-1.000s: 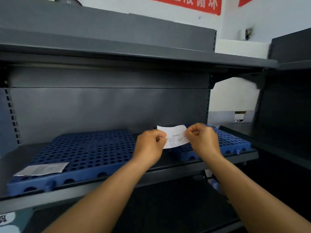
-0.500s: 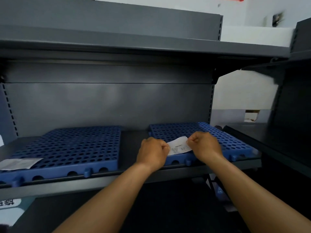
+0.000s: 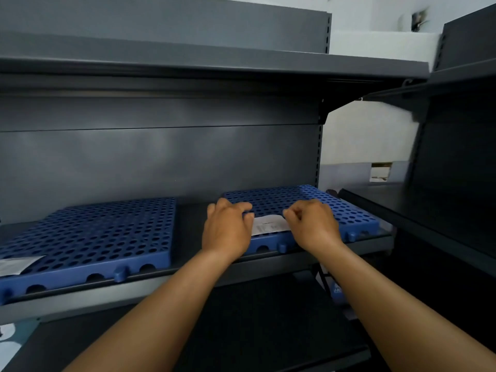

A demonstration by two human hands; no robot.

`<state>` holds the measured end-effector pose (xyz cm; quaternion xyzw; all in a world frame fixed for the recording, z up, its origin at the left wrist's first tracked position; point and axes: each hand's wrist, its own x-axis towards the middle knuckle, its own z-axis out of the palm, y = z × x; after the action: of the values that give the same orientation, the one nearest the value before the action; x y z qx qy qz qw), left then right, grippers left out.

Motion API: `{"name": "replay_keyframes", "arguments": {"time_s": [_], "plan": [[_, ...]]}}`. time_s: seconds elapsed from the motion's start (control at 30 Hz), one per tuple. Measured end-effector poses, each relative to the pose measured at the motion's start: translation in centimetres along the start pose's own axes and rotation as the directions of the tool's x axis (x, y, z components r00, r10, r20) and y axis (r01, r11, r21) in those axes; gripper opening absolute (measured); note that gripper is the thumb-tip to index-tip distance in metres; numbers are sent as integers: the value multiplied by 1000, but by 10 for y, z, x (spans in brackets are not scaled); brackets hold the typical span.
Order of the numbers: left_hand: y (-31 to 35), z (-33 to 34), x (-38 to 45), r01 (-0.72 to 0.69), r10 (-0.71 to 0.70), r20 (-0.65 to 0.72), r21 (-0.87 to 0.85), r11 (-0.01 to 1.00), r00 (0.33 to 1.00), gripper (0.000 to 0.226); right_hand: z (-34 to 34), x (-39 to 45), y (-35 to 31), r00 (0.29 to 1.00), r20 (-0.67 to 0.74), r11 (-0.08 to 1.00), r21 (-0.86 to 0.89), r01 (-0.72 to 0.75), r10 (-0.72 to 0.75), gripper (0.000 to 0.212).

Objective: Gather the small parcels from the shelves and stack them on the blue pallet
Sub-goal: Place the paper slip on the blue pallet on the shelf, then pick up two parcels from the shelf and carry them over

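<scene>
Our left hand (image 3: 228,229) and right hand (image 3: 312,226) pinch a paper slip (image 3: 268,227) at the blue pallet's (image 3: 349,210) front edge; it could tear if we tug.

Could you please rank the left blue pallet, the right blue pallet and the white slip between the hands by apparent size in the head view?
1. left blue pallet, though nearer the camera
2. right blue pallet
3. white slip, partly hidden
</scene>
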<state>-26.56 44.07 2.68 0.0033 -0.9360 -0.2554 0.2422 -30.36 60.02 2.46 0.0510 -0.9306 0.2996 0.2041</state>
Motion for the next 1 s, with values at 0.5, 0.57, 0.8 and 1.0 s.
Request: {"name": "replay_keyframes", "arguments": {"time_s": [0.5, 0.57, 0.8, 1.0], "plan": [[52, -13, -62, -462, 463, 324, -83, 883, 825, 63, -83, -133, -6, 964, -150, 886, -383, -259, 217, 50], [62, -13, -81, -487, 502, 365, -140, 862, 784, 62, -97, -165, -6, 943, -165, 852, -405, -333, 290, 50], [117, -13, -147, -539, 641, 382, -348, 767, 666, 63, -150, -264, -6, 847, -260, 726, -436, -531, 463, 50], [164, -13, -189, -633, 770, 374, -439, 638, 517, 63, -196, -316, 2, 761, -391, 636, -419, -648, 518, 50]]}}
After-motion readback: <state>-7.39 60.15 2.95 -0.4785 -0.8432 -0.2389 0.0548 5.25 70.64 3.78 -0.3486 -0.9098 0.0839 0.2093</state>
